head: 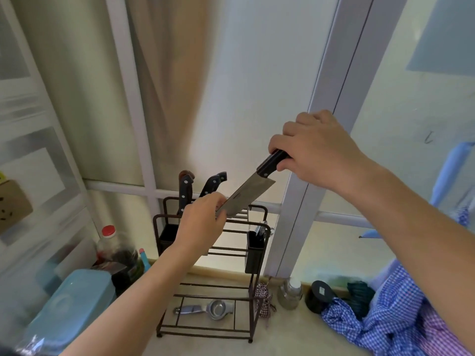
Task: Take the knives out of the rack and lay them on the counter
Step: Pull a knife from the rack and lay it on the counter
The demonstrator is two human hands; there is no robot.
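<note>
- Above rack (210, 253): right hand (316, 147) grips cleaver (245, 195) handle, left hand (203, 222) pinches blade tip — cut risk if it slides.
- Two knives (198, 188) left racked — bench (282, 335) cluttered.

My right hand (316, 147) covers the butt of the black riveted handle of the broad steel cleaver (246, 195), and my left hand (203, 222) hides the blade's tip. That same hand blocks the slots of the dark wire rack (213, 255), so the blades of the two black-handled knives (198, 188) are unseen. The pale blue plastic tub (69, 307) runs off the picture's bottom left corner. The blue checked cloth (395, 319) is cut at the right edge.
</note>
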